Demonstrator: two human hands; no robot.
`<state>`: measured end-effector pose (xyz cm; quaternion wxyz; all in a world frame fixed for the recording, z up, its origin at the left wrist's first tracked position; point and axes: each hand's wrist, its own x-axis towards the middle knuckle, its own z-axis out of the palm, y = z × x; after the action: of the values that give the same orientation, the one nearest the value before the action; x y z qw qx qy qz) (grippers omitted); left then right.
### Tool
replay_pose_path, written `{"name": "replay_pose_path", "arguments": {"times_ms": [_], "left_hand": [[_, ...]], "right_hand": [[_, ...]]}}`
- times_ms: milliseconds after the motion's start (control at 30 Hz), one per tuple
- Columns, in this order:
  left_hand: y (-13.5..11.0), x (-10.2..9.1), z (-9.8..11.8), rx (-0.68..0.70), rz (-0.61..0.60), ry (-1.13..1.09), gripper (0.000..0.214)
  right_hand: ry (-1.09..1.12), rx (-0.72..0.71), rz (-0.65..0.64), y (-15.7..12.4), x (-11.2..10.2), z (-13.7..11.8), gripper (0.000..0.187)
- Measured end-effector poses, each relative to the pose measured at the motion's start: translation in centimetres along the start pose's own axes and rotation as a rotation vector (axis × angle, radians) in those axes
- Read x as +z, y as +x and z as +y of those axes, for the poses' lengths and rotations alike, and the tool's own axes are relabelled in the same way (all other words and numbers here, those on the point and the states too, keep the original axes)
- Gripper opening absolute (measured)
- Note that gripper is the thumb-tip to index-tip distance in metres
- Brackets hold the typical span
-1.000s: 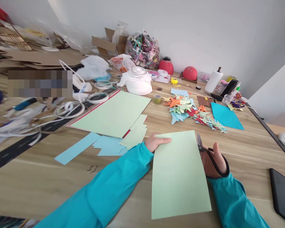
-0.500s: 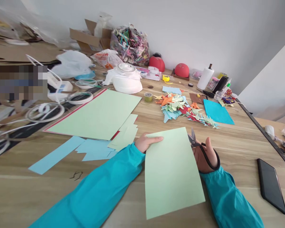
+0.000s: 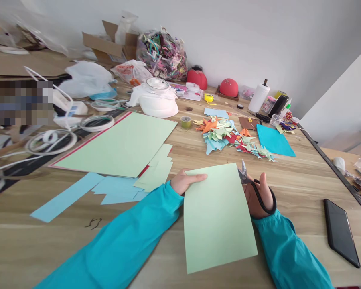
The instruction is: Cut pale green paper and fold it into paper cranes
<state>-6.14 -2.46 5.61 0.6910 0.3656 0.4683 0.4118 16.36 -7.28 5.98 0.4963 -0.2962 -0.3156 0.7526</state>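
Nearest, the green sheet (image 3: 219,220) was up, the left hand (image 3: 185,182) clamped on its far left corner, thumb on top! At the right edge, the right hand (image 3: 260,198) gripped scissors (image 3: 244,176); cutting seemed in hand, and a clean snip called for a steady sheet. Farther off, folded papers (image 3: 219,133) lay heaped.

The wooden table (image 3: 301,176) carries a blue strip (image 3: 66,196) at left, folded paper shapes (image 3: 224,134) far right, a phone (image 3: 342,233) near right.
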Motion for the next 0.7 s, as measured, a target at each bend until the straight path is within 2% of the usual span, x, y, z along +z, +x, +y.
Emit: {"name": "replay_pose_path", "arguments": {"times_ms": [233, 400, 567, 700], "left_hand": [[0.1, 0.0, -0.1, -0.023, -0.081, 0.046, 0.039], [0.1, 0.0, -0.2, -0.016, -0.068, 0.044, 0.044], [0.3, -0.3, 0.0, 0.004, -0.006, 0.012, 0.049], [0.4, -0.4, 0.1, 0.022, 0.01, 0.045, 0.047]], "right_hand": [[-0.01, 0.06, -0.023, 0.1, -0.6, 0.3, 0.071], [-0.001, 0.003, -0.012, 0.2, -0.5, 0.3, 0.068], [-0.044, -0.131, 0.109, 0.1, -0.4, -1.3, 0.071], [-0.256, -0.26, 0.331, 0.4, -0.8, -1.4, 0.068]]}}
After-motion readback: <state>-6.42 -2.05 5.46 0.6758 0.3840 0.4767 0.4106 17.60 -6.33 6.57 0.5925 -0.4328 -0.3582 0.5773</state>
